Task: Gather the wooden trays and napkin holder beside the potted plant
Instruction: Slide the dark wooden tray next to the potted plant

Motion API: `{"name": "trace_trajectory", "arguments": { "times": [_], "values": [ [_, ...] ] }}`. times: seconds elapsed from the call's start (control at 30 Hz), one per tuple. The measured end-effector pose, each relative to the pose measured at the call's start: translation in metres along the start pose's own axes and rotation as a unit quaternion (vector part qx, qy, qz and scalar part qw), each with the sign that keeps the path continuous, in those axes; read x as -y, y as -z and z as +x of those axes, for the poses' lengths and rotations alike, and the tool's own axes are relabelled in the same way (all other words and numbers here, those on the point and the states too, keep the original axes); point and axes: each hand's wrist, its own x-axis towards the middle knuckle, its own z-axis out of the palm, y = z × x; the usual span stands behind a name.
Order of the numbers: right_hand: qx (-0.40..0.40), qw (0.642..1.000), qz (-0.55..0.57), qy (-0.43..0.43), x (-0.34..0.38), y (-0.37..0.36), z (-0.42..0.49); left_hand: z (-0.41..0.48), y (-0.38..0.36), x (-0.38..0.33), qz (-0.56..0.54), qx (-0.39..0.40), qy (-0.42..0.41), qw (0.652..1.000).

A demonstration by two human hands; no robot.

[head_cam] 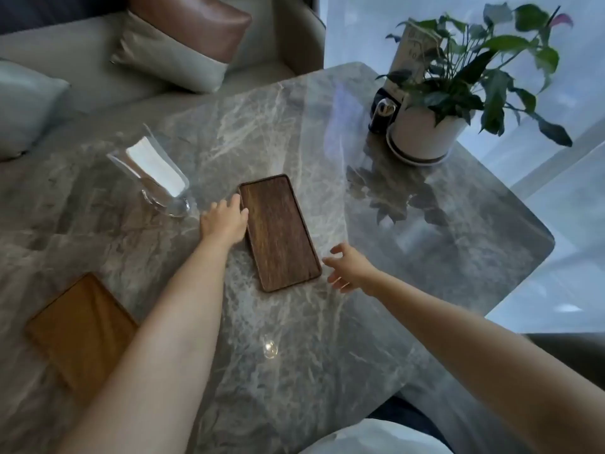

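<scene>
A dark wooden tray (280,231) lies flat in the middle of the grey marble table (442,263). My left hand (226,221) rests at its left long edge, thumb over the rim. My right hand (348,267) hovers open just off its near right corner, fingers spread, not touching. A lighter wooden tray (78,329) lies at the near left, partly behind my left forearm. A clear napkin holder (154,175) with white napkins stands left of the dark tray. The potted plant (435,103) in a white pot stands at the far right.
A small dark object with a card (383,114) stands just left of the pot. A sofa with cushions (183,50) runs along the table's far side. The table's right edge drops off beside a bright window.
</scene>
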Motion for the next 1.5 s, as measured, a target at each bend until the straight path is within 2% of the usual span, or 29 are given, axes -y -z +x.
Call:
{"name": "trace_trajectory", "arguments": {
  "times": [0.23,0.73,0.93,1.13,1.3,1.5],
  "values": [
    [0.012,0.993,0.105,-0.061,-0.004,-0.015,0.011,0.047,-0.012,-0.008,-0.005,0.032,0.005,0.999],
    [-0.038,0.968,0.233,-0.088,-0.010,-0.034,0.033,0.077,-0.018,-0.018,-0.017,0.058,0.042,0.997],
    [-0.063,0.969,0.226,-0.079,-0.019,-0.021,0.030,0.061,-0.017,-0.016,-0.021,0.069,0.067,0.995],
    [-0.094,0.976,0.192,-0.034,-0.021,0.009,0.027,0.050,-0.006,-0.027,-0.041,0.066,0.102,0.992],
    [-0.123,0.976,0.180,0.003,-0.018,0.053,0.034,0.057,0.007,-0.058,-0.052,0.060,0.116,0.990],
    [-0.121,0.982,0.144,0.022,-0.022,0.124,0.058,0.083,0.011,-0.116,-0.063,0.059,0.122,0.989]
  ]
}}
